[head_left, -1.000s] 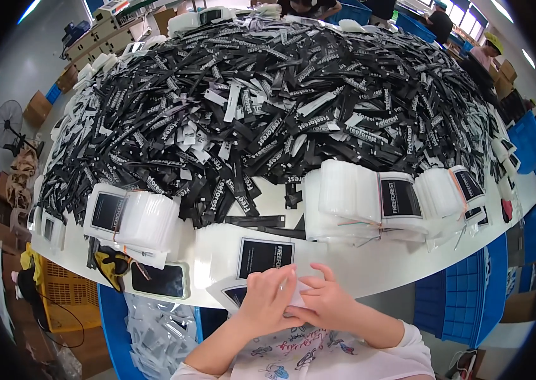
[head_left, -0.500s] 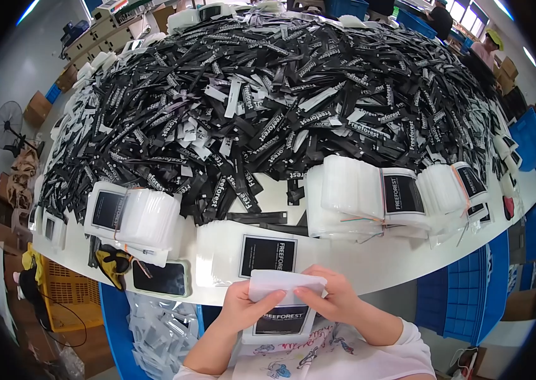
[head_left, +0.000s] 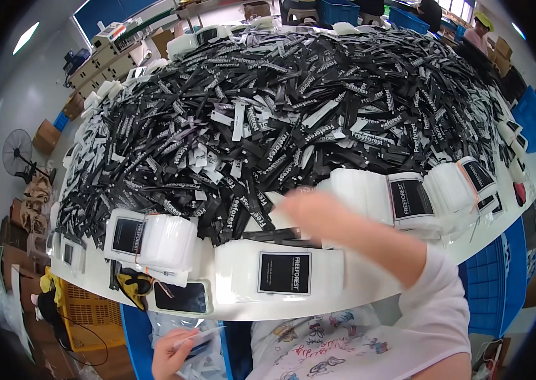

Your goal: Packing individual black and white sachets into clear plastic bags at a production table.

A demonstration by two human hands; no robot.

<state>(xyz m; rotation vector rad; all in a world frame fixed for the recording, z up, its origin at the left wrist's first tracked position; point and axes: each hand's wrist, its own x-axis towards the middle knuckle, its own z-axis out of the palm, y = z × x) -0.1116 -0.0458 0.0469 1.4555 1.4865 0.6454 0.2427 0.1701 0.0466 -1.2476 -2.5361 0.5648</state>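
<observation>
My left hand is low, above a blue bin of clear plastic bags, its fingers pinching a thin white plastic bag seen nearly edge-on. My right hand is stretched forward over the table at the near edge of a big heap of black printed sachets. Motion smears its fingers, so whether it holds anything is hidden. In front of me lies a stack of white bags with a black label, just nearer than my right hand.
Banded stacks of white bags stand at the left and right. By the front edge lie a phone and a yellow-and-black tool. Beneath are a yellow crate and blue bins. A person is far right.
My hands have parted. The left went down and left with a bag, over the blue bin; the right swung forward to the heap. The view has shifted slightly.
</observation>
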